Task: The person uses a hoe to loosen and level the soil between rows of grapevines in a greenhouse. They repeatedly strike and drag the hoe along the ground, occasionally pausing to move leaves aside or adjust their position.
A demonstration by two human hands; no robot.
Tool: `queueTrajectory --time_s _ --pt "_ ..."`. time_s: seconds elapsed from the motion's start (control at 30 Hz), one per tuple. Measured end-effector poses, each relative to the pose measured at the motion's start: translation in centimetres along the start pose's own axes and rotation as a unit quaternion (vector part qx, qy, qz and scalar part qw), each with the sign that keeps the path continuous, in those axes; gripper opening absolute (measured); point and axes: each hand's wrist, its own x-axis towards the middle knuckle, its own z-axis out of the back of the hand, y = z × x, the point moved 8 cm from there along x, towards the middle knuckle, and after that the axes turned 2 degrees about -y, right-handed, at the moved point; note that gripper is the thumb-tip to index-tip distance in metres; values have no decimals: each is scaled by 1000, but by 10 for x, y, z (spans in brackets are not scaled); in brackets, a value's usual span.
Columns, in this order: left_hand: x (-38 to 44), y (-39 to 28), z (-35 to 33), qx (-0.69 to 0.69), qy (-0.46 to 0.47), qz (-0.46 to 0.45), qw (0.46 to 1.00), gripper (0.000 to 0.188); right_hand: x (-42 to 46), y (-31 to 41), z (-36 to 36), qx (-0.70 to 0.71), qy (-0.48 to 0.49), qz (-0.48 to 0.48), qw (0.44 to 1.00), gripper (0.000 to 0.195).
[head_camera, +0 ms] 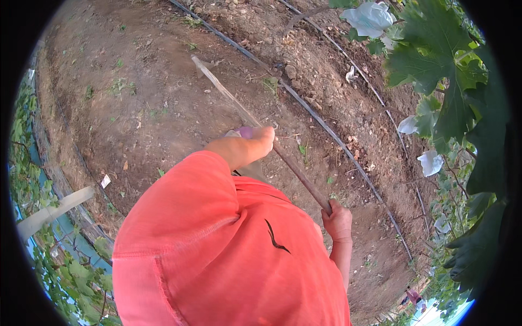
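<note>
A long wooden-handled hoe (299, 175) slants across the view, its far end low over the bare soil (155, 89). My left hand (253, 144) grips the middle of the handle, thumb side towards me. Lower down, near the butt end, my right hand (338, 220) is closed around the same handle. At the far end a small blade (202, 70) shows beside the wood, blurred, touching or just above the dirt. Something purple (245, 131) peeks out behind my left hand, mostly hidden. My red shirt (244, 261) covers the lower middle.
A black drip-irrigation pipe (326, 126) runs along the ground right of the hoe, with a thinner line (373, 89) beyond. Grapevine leaves (440, 53) and white bags (369, 19) hang at right. A wooden post (57, 212) juts in at left. A person (415, 298) is far off, lower right.
</note>
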Motion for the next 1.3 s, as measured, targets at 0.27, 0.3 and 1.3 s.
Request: queueTrajectory --time_s 0.27,0.3,1.3 --pt "-6 74 -11 83 -11 70 994 27 -19 -26 4 -17 53 -14 998 21" --pt "-46 75 -11 146 -54 82 984 25 -40 -45 5 -19 59 -43 997 21" --pt "-91 162 -99 83 21 -10 996 17 -108 -155 -44 133 -3 -52 990 20"
